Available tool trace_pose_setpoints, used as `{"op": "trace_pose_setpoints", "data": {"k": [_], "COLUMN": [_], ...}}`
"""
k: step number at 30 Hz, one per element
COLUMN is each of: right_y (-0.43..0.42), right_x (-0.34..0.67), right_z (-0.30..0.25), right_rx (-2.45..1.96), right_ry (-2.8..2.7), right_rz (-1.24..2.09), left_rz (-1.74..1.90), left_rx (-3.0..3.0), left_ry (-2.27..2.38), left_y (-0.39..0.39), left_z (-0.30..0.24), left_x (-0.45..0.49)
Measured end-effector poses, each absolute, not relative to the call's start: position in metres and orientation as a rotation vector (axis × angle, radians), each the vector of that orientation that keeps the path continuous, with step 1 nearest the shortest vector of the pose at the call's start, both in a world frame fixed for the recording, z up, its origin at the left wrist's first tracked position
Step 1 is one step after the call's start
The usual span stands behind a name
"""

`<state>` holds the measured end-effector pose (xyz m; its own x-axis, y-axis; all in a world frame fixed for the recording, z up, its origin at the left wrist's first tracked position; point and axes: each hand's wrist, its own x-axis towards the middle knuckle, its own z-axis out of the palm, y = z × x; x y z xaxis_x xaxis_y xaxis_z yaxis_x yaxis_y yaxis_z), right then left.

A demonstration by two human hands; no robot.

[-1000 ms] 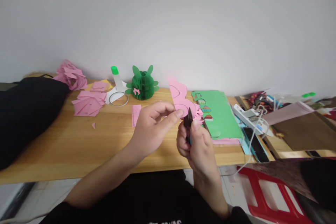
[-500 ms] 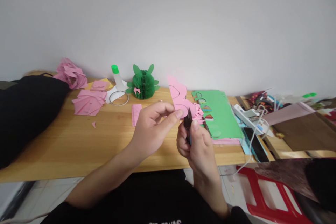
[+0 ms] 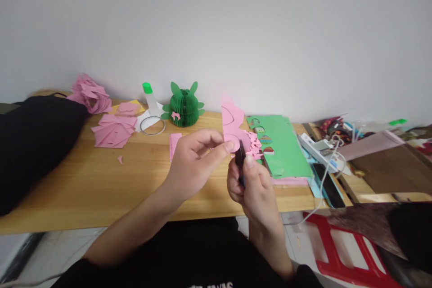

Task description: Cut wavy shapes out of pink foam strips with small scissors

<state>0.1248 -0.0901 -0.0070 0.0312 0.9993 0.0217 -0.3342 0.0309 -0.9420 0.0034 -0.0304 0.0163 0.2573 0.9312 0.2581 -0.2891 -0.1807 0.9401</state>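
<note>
Between thumb and fingers, my left hand (image 3: 194,166) pinches a piece of pink paper (image 3: 232,119) by its lower left edge. The paper has curved dark lines drawn on it and a wavy cut outline on its right side. My right hand (image 3: 253,184) grips dark scissors (image 3: 240,156), their blades pointing up at the lower part of the paper. Fingers hide the scissors' handles. Beyond the scissors lies a heap of small pink paper scraps (image 3: 254,146), partly on a green sheet (image 3: 286,144).
A green honeycomb paper figure (image 3: 185,108) stands near the wall, with a glue stick (image 3: 151,99) and a ring (image 3: 152,125) to its left. Folded pink paper (image 3: 114,131) and a black bag (image 3: 40,144) lie further left. A power strip (image 3: 319,153) and phone (image 3: 328,184) sit right.
The pink paper has turned slightly more upright and shifted a little right at its top. The scissors have moved slightly left and down against it. Both hands keep their hold.
</note>
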Motion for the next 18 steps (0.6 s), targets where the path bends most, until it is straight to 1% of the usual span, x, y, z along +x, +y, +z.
{"op": "trace_pose_setpoints", "data": {"k": [6, 13, 18], "right_y": [-0.091, -0.092, -0.090], "right_x": [0.126, 0.127, 0.127], "right_z": [-0.008, -0.006, -0.006], "right_rx": [-0.933, -0.930, -0.936], "right_ry": [-0.967, -0.980, -0.979], "right_rz": [1.326, 1.332, 1.332], "left_rz": [1.256, 1.169, 1.190], "left_rx": [1.369, 1.513, 1.521], "left_ry": [0.636, 0.616, 0.621], "left_y": [-0.024, -0.019, -0.018], "left_z": [0.016, 0.017, 0.014], "left_x": [0.001, -0.005, -0.006]}}
